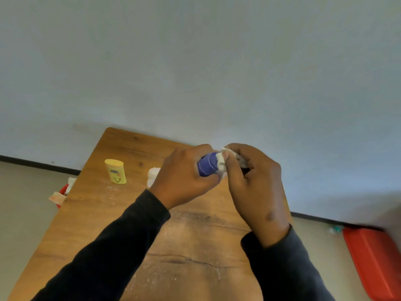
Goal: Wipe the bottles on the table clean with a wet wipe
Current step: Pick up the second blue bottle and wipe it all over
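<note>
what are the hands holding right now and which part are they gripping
The left hand grips the purple bottle round its body. The right hand pinches a white wet wipe against the bottle's end.

Purple bottle, white wipe, yellow bottle — brown wooden table

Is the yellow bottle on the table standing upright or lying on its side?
Upright. The yellow bottle stands on one end on the table, label facing the camera, apart from both hands.
</note>
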The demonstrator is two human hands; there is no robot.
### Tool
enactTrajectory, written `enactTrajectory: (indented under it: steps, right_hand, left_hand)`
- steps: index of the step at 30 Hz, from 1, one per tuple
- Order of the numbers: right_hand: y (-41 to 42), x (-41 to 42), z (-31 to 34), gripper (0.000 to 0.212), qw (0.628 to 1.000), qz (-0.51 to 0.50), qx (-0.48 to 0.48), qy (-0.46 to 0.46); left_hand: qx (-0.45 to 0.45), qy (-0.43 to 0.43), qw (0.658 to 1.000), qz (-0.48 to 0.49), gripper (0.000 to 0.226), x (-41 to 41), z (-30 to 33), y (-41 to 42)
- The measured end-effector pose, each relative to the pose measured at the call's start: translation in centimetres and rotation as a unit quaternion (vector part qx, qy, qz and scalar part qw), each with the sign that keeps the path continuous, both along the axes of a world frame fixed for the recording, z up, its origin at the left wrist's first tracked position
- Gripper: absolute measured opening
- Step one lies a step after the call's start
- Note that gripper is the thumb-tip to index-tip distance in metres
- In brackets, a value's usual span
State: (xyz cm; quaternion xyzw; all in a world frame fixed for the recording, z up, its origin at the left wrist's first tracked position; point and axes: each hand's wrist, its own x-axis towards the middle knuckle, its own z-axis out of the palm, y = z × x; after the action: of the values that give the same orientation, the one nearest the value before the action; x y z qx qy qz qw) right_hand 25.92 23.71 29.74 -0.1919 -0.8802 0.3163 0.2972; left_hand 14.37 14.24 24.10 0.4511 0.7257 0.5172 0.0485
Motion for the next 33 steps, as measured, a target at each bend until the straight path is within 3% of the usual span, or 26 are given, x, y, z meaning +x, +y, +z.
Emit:
enactTrajectory:
  steps: [3, 11, 17, 21, 23, 28, 33]
  right_hand:
    - [3.5, 0.7, -1.5, 0.010, 0.999, -0.039, -0.001, -0.019]
    - [8.6, 3.9, -5.8, 0.015, 0.990, -0.023, -0.138, -0.031]
    - [11.7, 5.0, -12.5, 0.008, 0.976, -0.061, -0.180, -0.106]
    - [13.6, 4.5, -16.4, 0.053, 0.951, -0.033, -0.227, -0.206]
    - [14.3, 4.0, -18.2, 0.065, 0.940, -0.008, -0.239, -0.243]
    - [16.2, 2.3, -21.7, 0.077, 0.906, 0.012, -0.271, -0.326]
    - [17.9, 0.9, -24.4, 0.074, 0.887, 0.037, -0.273, -0.370]
  left_hand:
    - [0.012, -0.018, 1.000, -0.015, 0.021, 0.4, -0.5, 1.9]
    - [-0.010, -0.105, 0.991, -0.085, 0.040, 1.1, -2.0, 7.4]
    - [-0.065, -0.106, 0.991, -0.040, 0.028, 2.4, -6.3, 11.2]
    - [-0.109, -0.093, 0.990, 0.016, 0.030, 2.9, -9.9, 14.0]
    - [-0.129, -0.092, 0.987, 0.033, 0.030, 2.8, -11.7, 15.2]
    - [-0.177, -0.120, 0.974, 0.071, 0.027, 2.3, -16.0, 17.6]
    - [-0.222, -0.150, 0.959, 0.095, 0.028, 1.8, -19.4, 18.8]
